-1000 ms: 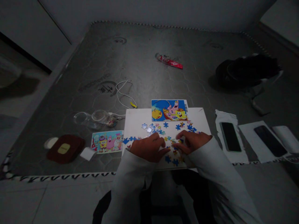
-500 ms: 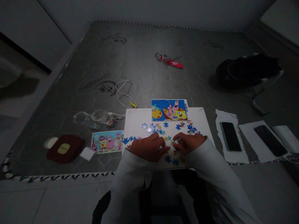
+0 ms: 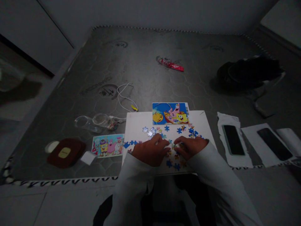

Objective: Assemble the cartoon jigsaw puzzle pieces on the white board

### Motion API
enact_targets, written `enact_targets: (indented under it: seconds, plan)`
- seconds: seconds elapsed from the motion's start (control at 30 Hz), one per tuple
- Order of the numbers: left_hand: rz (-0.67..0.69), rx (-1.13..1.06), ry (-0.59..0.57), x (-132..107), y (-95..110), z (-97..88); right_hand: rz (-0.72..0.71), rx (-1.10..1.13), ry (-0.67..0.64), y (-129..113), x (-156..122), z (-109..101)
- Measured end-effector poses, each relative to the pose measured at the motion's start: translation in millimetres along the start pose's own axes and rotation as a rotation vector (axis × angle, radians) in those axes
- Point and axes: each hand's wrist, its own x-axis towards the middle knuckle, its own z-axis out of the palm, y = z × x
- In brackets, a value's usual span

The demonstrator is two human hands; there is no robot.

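My left hand (image 3: 152,150) is over the white board (image 3: 138,117), its thumb and fingers closed at a small jigsaw puzzle piece that they partly hide. Close by on the right, my right hand (image 3: 191,147) has its fingertips pinched on a puzzle piece, also mostly covered. The fingertips of both hands nearly meet. Around them lie loose blue, yellow and pink puzzle pieces (image 3: 180,130), several of them below the hands. A cartoon picture card (image 3: 170,113) with a blue ground rests along the board's far edge.
Left of the board are a second cartoon card (image 3: 108,146), a white cube-shaped object (image 3: 88,157), a dark red box (image 3: 67,153), clear plastic containers (image 3: 101,120) and a white cable (image 3: 119,92). Phones (image 3: 233,139) lie at right, a black bag (image 3: 249,73) beyond, a red packet (image 3: 172,65) farther back.
My hands have drawn slightly closer together, with the left fingertips now up against the spot where the right fingers pinch. The whole view has shifted a little downward.
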Motion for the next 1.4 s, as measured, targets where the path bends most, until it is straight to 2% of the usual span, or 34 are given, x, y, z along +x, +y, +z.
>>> enact_targets:
  seconds: [0.13,0.33,0.53,0.83,1.03,1.4]
  plan:
    - [0.004,0.056,-0.047,1,0,1.0,-0.007,0.02,0.0,0,0,0]
    - [0.011,0.017,-0.097,2,-4,2.8,-0.001,0.032,0.017,2,0,2]
    - [-0.01,0.029,-0.063,-2,-1,-3.9,-0.003,0.036,0.033,3,1,4]
    - [-0.032,0.017,-0.045,-1,-1,-1.9,-0.04,0.043,0.109,3,2,1]
    - [-0.019,0.007,-0.039,-2,-2,-0.1,-0.041,0.042,0.107,4,3,4]
    - [-0.007,0.004,0.072,-3,-8,5.1,-0.064,0.076,0.155,14,2,2]
